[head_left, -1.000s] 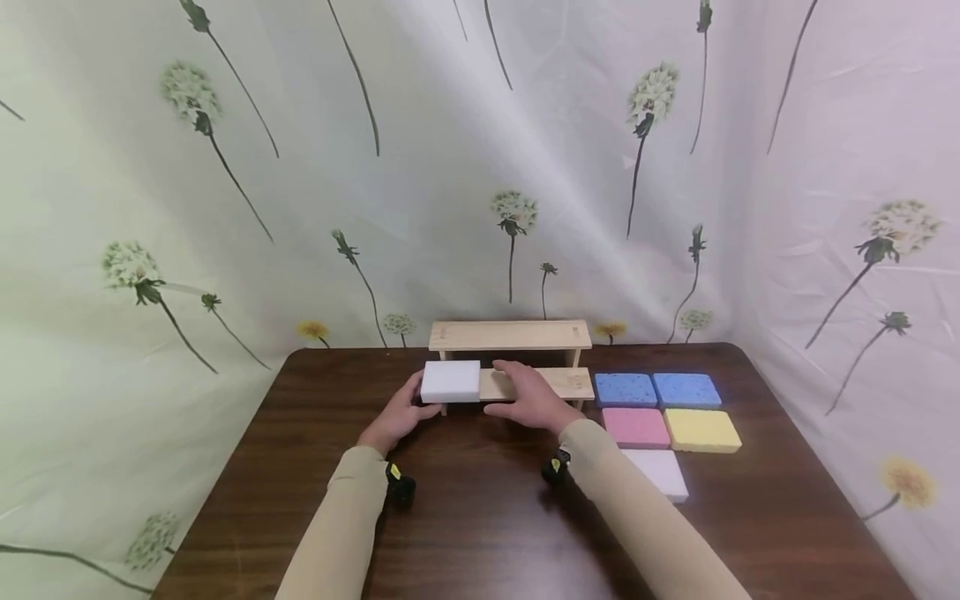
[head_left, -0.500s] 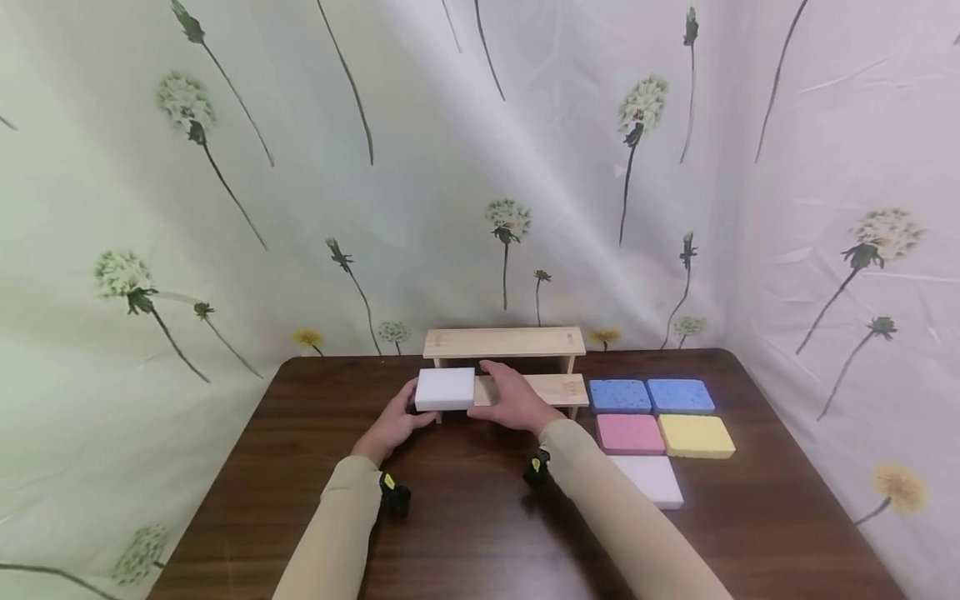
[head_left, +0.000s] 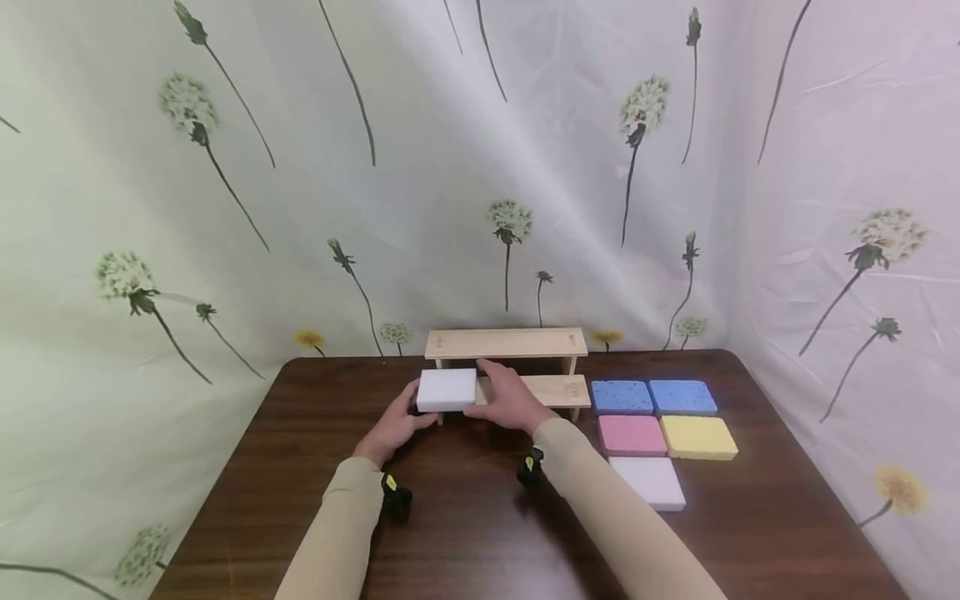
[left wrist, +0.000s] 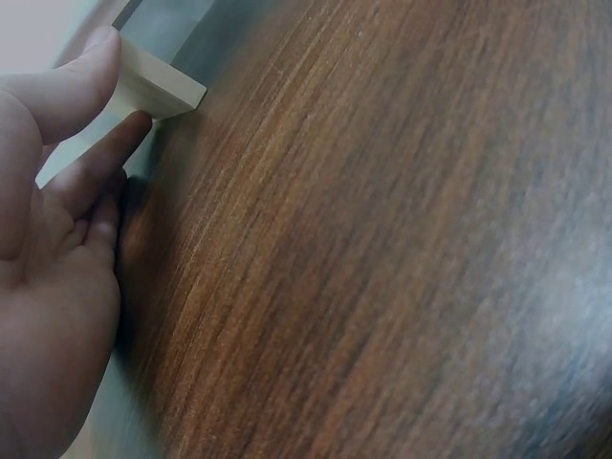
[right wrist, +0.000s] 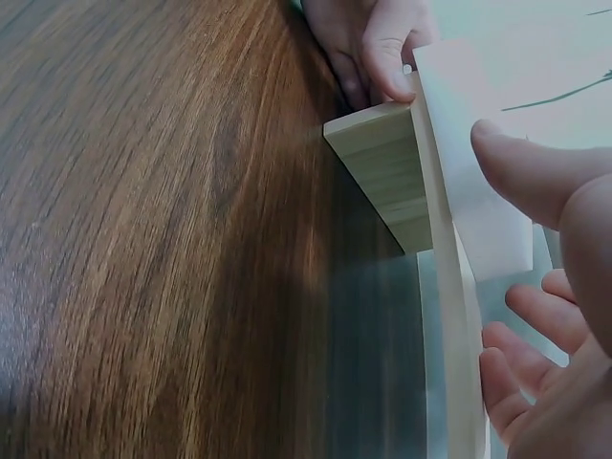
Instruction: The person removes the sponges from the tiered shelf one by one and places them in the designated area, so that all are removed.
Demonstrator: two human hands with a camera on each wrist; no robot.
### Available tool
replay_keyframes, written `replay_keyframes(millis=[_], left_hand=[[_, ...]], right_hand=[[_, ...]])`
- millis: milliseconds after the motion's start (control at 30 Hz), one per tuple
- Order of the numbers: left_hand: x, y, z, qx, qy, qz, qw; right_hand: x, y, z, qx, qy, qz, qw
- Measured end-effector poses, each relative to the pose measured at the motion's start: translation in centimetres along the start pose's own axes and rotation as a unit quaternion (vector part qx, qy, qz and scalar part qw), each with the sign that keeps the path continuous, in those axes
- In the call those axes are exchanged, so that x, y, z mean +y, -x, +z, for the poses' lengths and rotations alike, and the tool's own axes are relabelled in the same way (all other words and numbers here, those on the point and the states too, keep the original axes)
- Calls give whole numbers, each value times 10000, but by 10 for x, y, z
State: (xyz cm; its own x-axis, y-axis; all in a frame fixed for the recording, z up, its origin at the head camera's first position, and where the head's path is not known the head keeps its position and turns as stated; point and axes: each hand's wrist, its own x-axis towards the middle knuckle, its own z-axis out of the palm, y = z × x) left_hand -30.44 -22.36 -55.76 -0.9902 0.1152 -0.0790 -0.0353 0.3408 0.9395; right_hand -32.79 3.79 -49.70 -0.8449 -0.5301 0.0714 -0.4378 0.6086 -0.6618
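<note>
A white sponge (head_left: 446, 388) lies flat on the left part of the lower shelf (head_left: 555, 388) of a wooden two-tier rack. My left hand (head_left: 388, 428) is at its left end, the thumb by the rack's front leg (right wrist: 378, 167) and the other fingers along the outer side. At the sponge's right end is my right hand (head_left: 513, 402), its thumb in front and fingers toward the back. In the right wrist view that thumb overlaps the sponge, while loosely bent fingertips (right wrist: 495, 368) lie at the shelf beside it. The left wrist view hides most of the sponge.
To the rack's right lie two blue sponges (head_left: 622, 397) (head_left: 683, 397), a pink sponge (head_left: 632, 435), a yellow sponge (head_left: 699, 437) and another white sponge (head_left: 651, 483). The upper shelf (head_left: 506, 342) stands behind, near the flower-patterned curtain (head_left: 420, 167). All sit on a dark wooden table (head_left: 465, 525).
My right hand has moved slightly left, its thumb coming to the sponge's front right corner. My left hand stays by the left end. The whole view has shifted a little.
</note>
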Motion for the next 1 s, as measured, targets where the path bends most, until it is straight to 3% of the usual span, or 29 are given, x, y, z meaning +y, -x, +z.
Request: replay_keyframes(millis=[667,1000], left_hand=[[-3,2,1,-7,90,-12,10000],[-5,-4,0,-68,169,35,9998]], right_hand=[[2,-6,11,118,212,-62,9997],[3,-3,5,157,-62,8,9999]])
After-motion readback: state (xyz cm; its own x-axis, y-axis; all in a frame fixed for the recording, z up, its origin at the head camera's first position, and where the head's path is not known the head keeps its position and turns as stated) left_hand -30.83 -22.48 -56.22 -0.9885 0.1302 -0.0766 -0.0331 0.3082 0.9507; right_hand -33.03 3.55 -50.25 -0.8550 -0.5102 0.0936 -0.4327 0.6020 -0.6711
